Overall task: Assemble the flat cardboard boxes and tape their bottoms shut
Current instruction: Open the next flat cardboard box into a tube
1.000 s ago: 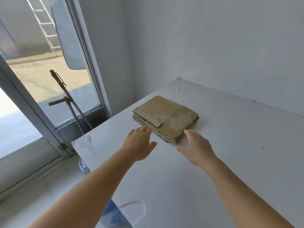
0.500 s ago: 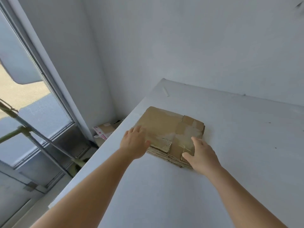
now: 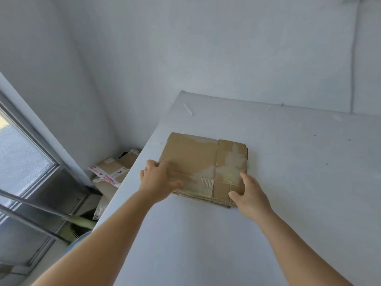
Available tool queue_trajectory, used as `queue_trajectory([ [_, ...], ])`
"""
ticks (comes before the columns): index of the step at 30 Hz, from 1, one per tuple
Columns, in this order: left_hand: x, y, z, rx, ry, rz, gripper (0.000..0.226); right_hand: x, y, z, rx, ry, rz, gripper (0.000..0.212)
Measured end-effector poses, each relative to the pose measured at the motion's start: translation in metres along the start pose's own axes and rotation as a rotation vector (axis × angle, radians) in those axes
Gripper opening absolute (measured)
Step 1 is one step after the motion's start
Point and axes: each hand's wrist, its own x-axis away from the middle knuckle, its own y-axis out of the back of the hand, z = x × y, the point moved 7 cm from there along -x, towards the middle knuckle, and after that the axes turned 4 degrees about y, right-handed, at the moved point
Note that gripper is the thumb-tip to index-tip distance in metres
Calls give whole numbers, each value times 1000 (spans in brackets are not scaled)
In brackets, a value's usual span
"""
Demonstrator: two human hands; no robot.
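Head view: flat boxes (image 3: 198,162) stacked on worktop (image 3: 299,182), under both hands. Left hand (image 3: 156,182) grasps near-left edge, thumb on top; right hand (image 3: 250,195) clasps near-right corner. Likely light, stiff, old tape slick; peel the top sheet at the near edge.

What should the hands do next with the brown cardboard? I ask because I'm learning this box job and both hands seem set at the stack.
Probably lift the top sheet off the stack of flat brown cardboard boxes. The left hand grips its near left corner, the right hand its near right corner, and the stack lies flat on the white table, nothing unfolded yet.
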Motion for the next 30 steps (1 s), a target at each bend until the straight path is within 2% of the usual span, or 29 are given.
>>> queue_trajectory([
  [5,15,2,-13,64,-68,-69,75,13,16,-3,-68,33,-101,70],
  [11,47,-20,-49,148,-125,-64,75,42,53,-36,-77,32,-208,68],
  [30,258,-172,-260,178,-396,79,71,251,207,-276,-80,-213,-416,64],
])
